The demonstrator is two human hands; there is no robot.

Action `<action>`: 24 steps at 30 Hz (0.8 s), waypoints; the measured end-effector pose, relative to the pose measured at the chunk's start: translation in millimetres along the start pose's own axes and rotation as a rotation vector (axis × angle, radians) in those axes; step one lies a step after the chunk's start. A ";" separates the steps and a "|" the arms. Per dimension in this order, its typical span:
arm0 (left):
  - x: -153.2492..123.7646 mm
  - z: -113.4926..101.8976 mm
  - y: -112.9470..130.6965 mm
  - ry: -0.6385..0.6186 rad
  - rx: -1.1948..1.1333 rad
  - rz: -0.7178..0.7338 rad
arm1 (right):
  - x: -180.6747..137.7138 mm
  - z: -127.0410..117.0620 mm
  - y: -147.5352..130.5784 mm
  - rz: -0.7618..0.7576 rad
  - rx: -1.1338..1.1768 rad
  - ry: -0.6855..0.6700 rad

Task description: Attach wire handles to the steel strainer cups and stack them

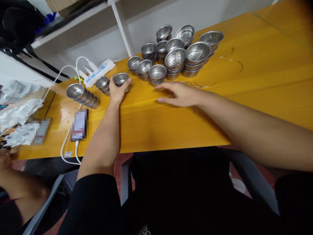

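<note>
My left hand (118,89) is wrapped round a small perforated metal cup (121,79) at the table's left part. Just left of it stands a short stack of the same cups (102,83). My right hand (174,93) has its thumb and fingers apart, with nothing seen between them. Its fingertips are close by the base of a cup stack (157,74); whether they touch it I cannot tell. Behind this hand several more stacks of perforated cups (175,59) crowd together, some leaning. Thin wire pieces (205,86) lie beside my right wrist.
A tilted cup stack (83,95) stands at the left near a phone (79,125) on a white cable. A white power strip (100,72) lies behind. Curved wires (237,63) are scattered at the right. Another person's arm (22,186) shows at the lower left, near plastic bags (22,111).
</note>
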State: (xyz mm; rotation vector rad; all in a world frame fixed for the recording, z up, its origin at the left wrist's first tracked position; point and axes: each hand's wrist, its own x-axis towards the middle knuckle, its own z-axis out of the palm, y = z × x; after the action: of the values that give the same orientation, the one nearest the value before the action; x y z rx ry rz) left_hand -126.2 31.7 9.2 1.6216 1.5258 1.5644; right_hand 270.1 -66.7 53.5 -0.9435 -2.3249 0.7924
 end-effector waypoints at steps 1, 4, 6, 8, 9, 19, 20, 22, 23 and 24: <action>-0.3 0.0 0.5 0.000 0.002 -0.001 | -0.2 -1.0 -0.7 0.010 -0.014 0.000; -1.9 -0.1 3.1 -0.006 -0.001 0.011 | -0.9 -3.8 -2.2 0.032 -0.060 -0.008; -2.8 -0.2 5.1 -0.018 -0.004 0.016 | -0.9 -4.3 -0.6 0.031 -0.074 -0.012; -3.3 -0.1 6.7 -0.032 -0.004 0.019 | -0.4 -3.6 3.8 0.020 -0.074 -0.006; -3.3 -0.1 7.2 -0.037 -0.001 0.018 | -0.1 -2.8 6.7 0.013 -0.072 -0.001; -0.9 1.2 6.2 -0.005 0.044 0.041 | 2.4 -11.9 20.9 -0.014 -0.131 0.019; -1.4 1.8 9.1 0.007 0.061 0.061 | 1.6 -17.1 20.6 -0.010 -0.168 0.019; -4.2 3.4 20.2 0.024 0.088 0.117 | -0.9 -29.4 19.2 0.009 -0.243 0.007; -7.0 4.7 28.5 0.027 0.093 0.147 | -2.6 -35.8 18.1 0.025 -0.277 -0.005; -10.9 6.5 38.4 0.022 0.087 0.174 | -4.4 -42.0 17.1 0.048 -0.308 -0.013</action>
State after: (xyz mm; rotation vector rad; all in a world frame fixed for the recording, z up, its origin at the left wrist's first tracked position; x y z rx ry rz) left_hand -102.3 12.7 35.7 1.8344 1.5178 1.6301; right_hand 307.1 -46.3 70.5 -1.1285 -2.4888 0.4656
